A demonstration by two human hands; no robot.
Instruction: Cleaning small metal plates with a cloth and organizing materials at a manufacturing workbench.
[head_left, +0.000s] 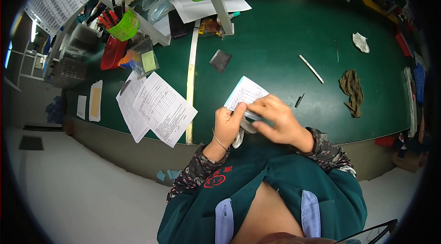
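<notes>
At the front edge of the green table I have a pad of printed slips (pixel 247 91), tilted, with ruled lines on its top sheet. My left hand (pixel 226 122) is closed on its lower left side, the thumb lying across the top sheet. Over its lower right part is my right hand (pixel 278 120), fingers stretched out and thumb apart. Whether those fingertips touch the paper I cannot tell. Below the pad, between my hands, some whitish cloth (pixel 239 138) shows, partly hidden. A short black pen-like stick (pixel 299 100) lies to the right of my right hand.
Printed sheets (pixel 165 108) and a clipboard (pixel 125 86) lie to the left. Ahead are a dark square (pixel 220 61) and a rack post (pixel 223 14) with green pen bins (pixel 125 27). Rightward lie a white marker (pixel 311 69), a brown rag (pixel 351 92) and crumpled white cloth (pixel 360 42).
</notes>
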